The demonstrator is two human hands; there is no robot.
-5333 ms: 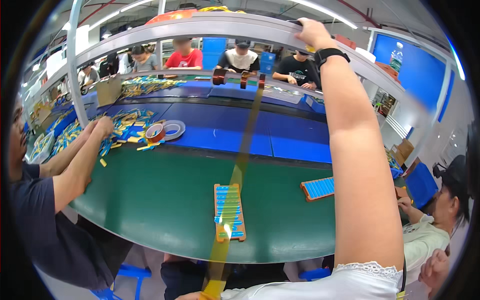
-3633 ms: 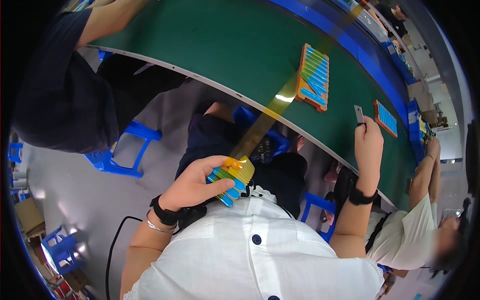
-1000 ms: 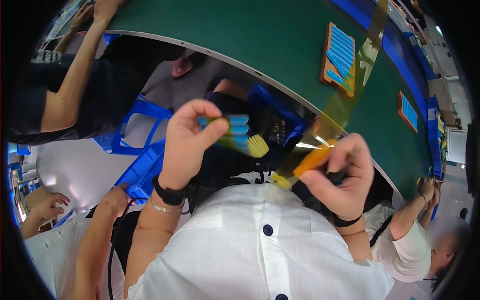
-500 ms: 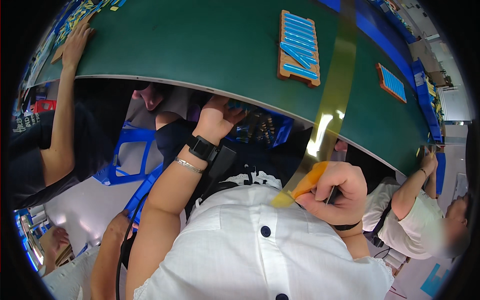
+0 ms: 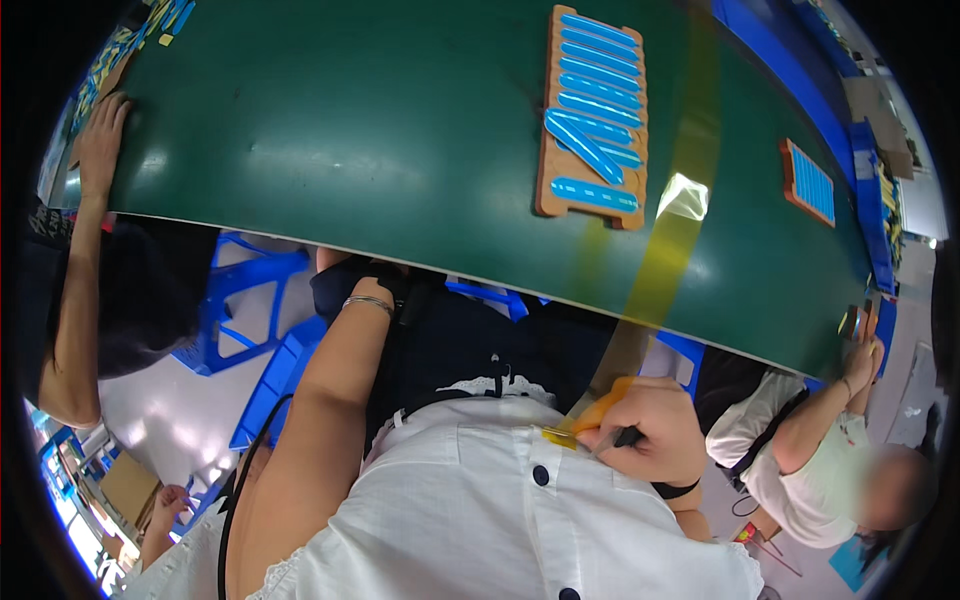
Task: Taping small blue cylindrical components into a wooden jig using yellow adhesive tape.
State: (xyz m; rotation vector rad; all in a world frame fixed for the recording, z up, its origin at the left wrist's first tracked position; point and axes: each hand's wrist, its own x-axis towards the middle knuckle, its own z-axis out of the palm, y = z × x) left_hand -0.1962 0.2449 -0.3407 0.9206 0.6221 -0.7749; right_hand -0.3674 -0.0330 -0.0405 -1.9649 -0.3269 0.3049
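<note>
Amber tape strip (image 5: 672,245), black-handled tool (image 5: 628,437) gripped by right hand (image 5: 660,430), fingers curled closed; left hand hidden below counter (image 5: 350,150), grip cannot be told.

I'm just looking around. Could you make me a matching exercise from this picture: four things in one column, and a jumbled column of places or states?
Column one
1. Long strip of translucent yellow tape
2. Larger-looking orange-brown tray with blue strips
3. Smaller-looking orange-brown tray
4. Camera wearer's right hand

Column two
A. On the green table, to the right of the tape
B. Has one strip lying aslant
C. Closed, with a dark handle showing
D. Crosses the table's near edge

Right pairs: 1-D, 2-B, 3-A, 4-C
</note>
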